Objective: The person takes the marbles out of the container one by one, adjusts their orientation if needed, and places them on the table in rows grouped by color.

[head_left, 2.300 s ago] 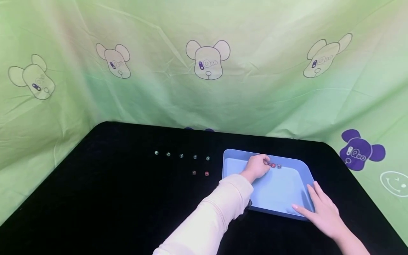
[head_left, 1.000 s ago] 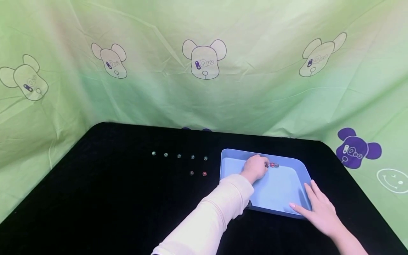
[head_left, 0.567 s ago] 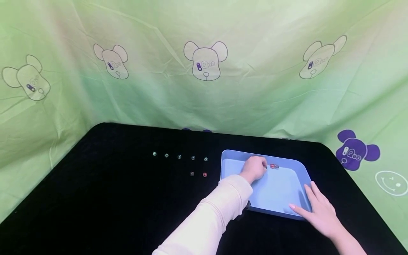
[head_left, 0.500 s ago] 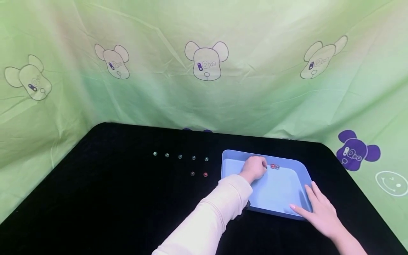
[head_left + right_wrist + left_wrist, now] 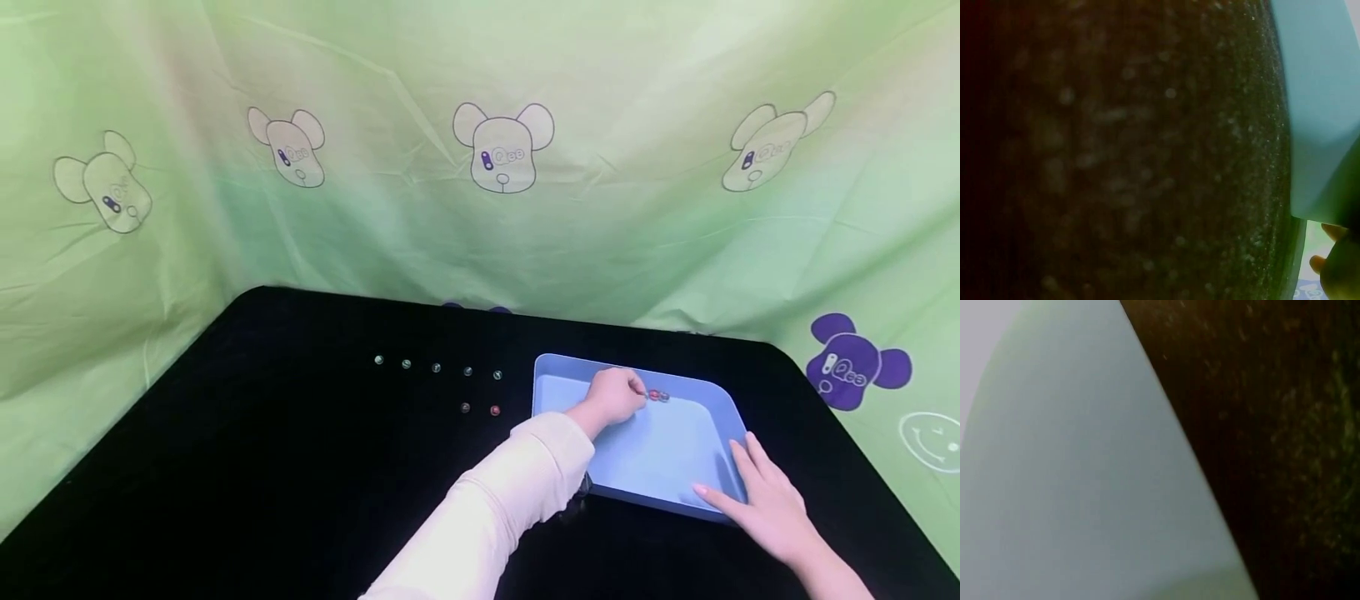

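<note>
My left hand [image 5: 615,396] reaches into the blue tray [image 5: 652,450]. Its thumb and fingers pinch a small glass marble at the far wall, mostly hidden by the fingertips. Just right of them, a red marble [image 5: 654,395] and a clear, dark-swirled marble [image 5: 664,397] sit side by side along that wall. My right hand [image 5: 776,508] rests at the tray's near right corner, with fairly straight fingers over the side and the thumb along the front rim. The left wrist view shows the pale tray wall [image 5: 1104,456]; part of the right hand [image 5: 1338,269] appears at the right wrist view's edge.
On the black table [image 5: 300,475], left of the tray, several greenish clear marbles lie in a spaced row, including one nearest the tray [image 5: 497,375]. Before them lie a brownish marble [image 5: 465,408] and a red marble [image 5: 495,410]. Green printed cloth [image 5: 375,208] hangs behind.
My left hand has shifted slightly along the far wall, and its fingertips are now closer to the red marble. The right hand stays on the tray corner. The whole head view has shifted slightly.
</note>
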Demonstrator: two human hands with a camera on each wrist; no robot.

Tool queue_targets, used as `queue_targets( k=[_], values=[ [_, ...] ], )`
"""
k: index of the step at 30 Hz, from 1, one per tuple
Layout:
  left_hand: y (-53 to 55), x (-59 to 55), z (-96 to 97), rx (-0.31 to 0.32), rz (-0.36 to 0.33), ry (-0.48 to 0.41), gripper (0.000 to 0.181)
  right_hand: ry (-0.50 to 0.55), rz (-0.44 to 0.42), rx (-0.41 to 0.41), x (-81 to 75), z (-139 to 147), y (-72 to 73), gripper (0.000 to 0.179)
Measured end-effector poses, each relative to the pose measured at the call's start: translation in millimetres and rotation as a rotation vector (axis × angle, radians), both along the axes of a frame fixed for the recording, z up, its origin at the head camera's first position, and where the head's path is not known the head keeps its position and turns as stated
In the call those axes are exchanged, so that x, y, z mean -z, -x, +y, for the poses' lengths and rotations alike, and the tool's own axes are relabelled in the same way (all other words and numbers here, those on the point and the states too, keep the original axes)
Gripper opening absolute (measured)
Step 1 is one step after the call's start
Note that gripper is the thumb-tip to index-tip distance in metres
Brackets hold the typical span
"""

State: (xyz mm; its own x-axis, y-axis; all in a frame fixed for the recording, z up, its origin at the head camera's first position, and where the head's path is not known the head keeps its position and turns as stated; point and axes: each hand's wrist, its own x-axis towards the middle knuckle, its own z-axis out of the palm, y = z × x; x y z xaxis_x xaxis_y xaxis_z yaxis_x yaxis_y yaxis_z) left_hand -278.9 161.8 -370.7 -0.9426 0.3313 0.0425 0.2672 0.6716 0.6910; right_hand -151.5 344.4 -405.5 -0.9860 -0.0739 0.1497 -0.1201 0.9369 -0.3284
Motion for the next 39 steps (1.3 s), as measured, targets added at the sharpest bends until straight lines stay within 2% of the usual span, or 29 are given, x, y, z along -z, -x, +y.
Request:
queue_targets(
  k=[5, 19, 25, 31, 39],
  values=[
    [-6.7, -4.6, -1.4, 0.003, -0.059, -0.151, 0.007, 0.003, 0.004, 0.0, 1.1, 1.3, 0.1, 0.081],
    [-23.4, -23.9, -28.0, 0.049, -0.125, -0.396, 0.007, -0.003, -0.029, -0.001, -2.7, 6.4, 2.6, 0.081],
    [-31.8, -20.2, -43.0, 0.051, -0.161, -0.494, 0.006, -0.007, -0.028, -0.001, 0.1, 6.4, 1.5, 0.08],
    [-41.5, -13.6, -59.6, 0.064, -0.181, -0.577, 0.009, -0.003, -0.066, 0.005, 2.7, 4.8, -0.1, 0.081],
    [-48.3, -10.3, -82.8, 0.141, -0.151, -0.663, 0.013, 0.0, -0.018, -0.002, 1.1, 2.6, 0.5, 0.08]
  ],
)
